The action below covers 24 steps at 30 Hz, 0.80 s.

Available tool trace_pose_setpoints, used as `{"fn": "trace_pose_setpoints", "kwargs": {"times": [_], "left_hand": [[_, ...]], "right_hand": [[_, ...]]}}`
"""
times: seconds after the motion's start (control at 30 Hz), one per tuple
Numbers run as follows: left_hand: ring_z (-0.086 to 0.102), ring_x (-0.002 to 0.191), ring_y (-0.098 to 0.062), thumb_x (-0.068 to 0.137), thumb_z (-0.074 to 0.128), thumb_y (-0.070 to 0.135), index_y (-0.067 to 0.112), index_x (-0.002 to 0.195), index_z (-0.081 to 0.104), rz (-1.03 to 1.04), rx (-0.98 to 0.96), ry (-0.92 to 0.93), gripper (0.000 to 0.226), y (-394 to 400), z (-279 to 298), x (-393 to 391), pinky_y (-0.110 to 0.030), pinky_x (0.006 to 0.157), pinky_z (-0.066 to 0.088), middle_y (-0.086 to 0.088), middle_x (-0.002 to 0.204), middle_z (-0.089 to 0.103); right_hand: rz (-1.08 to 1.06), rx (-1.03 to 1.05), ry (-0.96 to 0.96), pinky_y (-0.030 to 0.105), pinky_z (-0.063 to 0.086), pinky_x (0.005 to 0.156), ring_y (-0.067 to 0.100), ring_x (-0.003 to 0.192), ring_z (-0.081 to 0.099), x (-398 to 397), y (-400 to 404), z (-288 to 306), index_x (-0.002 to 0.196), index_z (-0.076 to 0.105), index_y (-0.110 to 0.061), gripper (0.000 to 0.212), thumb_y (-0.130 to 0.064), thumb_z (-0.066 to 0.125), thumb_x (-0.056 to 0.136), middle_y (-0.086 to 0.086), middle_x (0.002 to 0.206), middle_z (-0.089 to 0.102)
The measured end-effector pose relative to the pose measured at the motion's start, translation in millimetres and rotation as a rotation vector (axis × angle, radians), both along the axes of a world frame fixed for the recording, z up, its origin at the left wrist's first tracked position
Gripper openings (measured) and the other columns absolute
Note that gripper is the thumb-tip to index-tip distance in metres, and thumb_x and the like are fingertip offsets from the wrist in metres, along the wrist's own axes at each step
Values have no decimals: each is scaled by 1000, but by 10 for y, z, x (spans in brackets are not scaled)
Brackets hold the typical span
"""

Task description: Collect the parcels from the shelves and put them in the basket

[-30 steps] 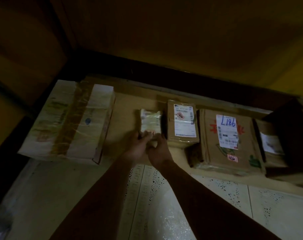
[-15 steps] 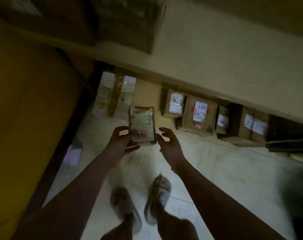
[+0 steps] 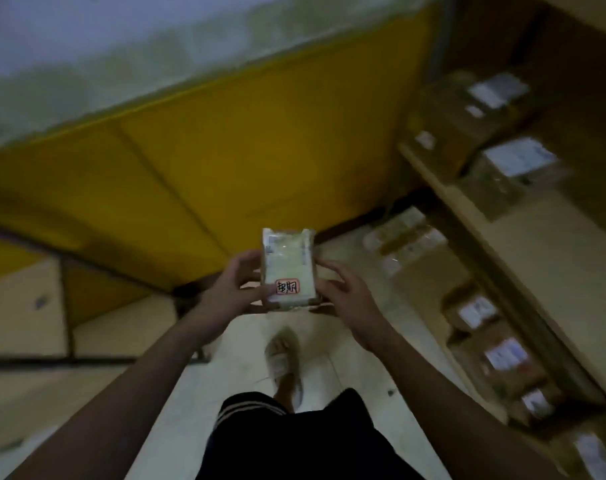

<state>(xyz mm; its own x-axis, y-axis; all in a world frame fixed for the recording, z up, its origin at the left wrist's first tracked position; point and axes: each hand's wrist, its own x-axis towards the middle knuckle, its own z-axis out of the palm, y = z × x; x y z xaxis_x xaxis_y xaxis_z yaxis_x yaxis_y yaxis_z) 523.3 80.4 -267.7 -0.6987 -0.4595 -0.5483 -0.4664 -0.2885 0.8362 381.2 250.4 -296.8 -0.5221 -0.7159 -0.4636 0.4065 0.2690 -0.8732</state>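
- upper left of the frame: a pale blurred wall (image 3: 86,46) runs above a slanted yellow panel (image 3: 225,161) that fills the upper middle of the picture.
- lower left: a beige cabinet face (image 3: 24,313) with a dark frame sits under the yellow panel.
- left of centre: the left hand (image 3: 230,289) comes up from the lower left. its grip is closed on the small parcel (image 3: 288,268), with the thumb lying over the near lower corner of the top face and the fingers curled round the left side.
- centre: the small parcel is held in the air between both hands, above the floor, well clear of the shelves. it is a pale taped packet, long side pointing up the frame, with a red-bordered sticker (image 3: 287,287) bearing dark characters near its lower end.
- bottom centre: dark shorts (image 3: 294,441) with pale stripes, and one foot in a light slipper (image 3: 283,358) on the pale tiled floor (image 3: 346,368).
- right of centre: the right hand (image 3: 346,292) holds the parcel's right side. its grip is half spread, fingers loosely bent along the edge and underside; how firmly they press, i cannot tell.
- right side: a beige shelf (image 3: 544,258) runs diagonally from upper middle to lower right, with brown cardboard parcels (image 3: 509,168) carrying white labels above it and more boxes (image 3: 495,355) below it, all blurred.
- the basket is not seen here.
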Motion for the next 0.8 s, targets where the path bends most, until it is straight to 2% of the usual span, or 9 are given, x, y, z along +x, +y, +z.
{"fn": "trace_pose_setpoints", "kwargs": {"times": [0.1, 0.17, 0.27, 0.33, 0.47, 0.57, 0.67, 0.8], "left_hand": [[66, 109, -23, 82, 77, 10, 34, 129, 48, 201, -74, 53, 60, 77, 266, 829, -29, 70, 59, -9, 118, 62], [67, 100, -19, 82, 76, 8, 32, 132, 47, 318, -94, 68, 62, 153, 400, 1382, -29, 69, 59, -9, 109, 59], [69, 89, -15, 75, 84, 13, 32, 132, 50, 496, -115, 91, 69, 299, 525, 2122, -41, 78, 62, -9, 102, 57], [70, 89, -18, 79, 82, 10, 31, 134, 49, 637, -127, 104, 67, 434, 577, 2680, -44, 82, 61, -11, 103, 57], [71, 90, -21, 83, 75, 5, 31, 137, 49, 907, -154, 153, 66, 668, 636, 3809, -37, 75, 61, -16, 110, 61], [72, 89, -21, 83, 75, 3, 33, 137, 49, 1076, -214, 177, 67, 837, 677, 4726, -36, 75, 61, -17, 113, 59], [72, 97, -28, 82, 77, 4, 35, 140, 46, 1202, -273, 184, 73, 1024, 702, 5704, -40, 81, 61, -18, 121, 58], [69, 104, -35, 74, 81, 7, 39, 140, 45, 1342, -321, 195, 82, 1193, 799, 6932, -42, 85, 60, -16, 123, 60]], "right_hand": [[227, -32, 40, 44, 61, 82, 25, 93, 73, 468, -303, 237, 130, 56, -26, 35, -14, 60, 98, 10, 100, 75], [375, -53, 37, 44, 61, 82, 26, 96, 73, 836, -470, 365, 132, 54, -25, 36, -14, 60, 98, 10, 100, 75], [559, -75, 60, 40, 62, 76, 23, 92, 74, 1386, -678, 506, 131, 52, -26, 35, -14, 59, 99, 4, 98, 75], [696, -92, 108, 38, 62, 74, 19, 91, 75, 1877, -844, 625, 129, 53, -28, 33, -16, 60, 98, 1, 104, 73], [916, -108, 153, 44, 62, 80, 17, 92, 75, 3025, -1191, 752, 129, 54, -33, 35, -20, 61, 98, -3, 107, 71], [1055, -136, 143, 42, 62, 81, 19, 96, 74, 4023, -1386, 793, 130, 54, -33, 35, -17, 59, 99, 2, 109, 73], [1192, -201, 147, 41, 61, 84, 19, 101, 72, 5086, -1522, 842, 125, 56, -35, 33, -14, 58, 99, 3, 111, 74], [1314, -271, 147, 33, 61, 77, 16, 98, 72, 6470, -1692, 950, 117, 58, -37, 32, -10, 57, 99, 0, 107, 74]]}}
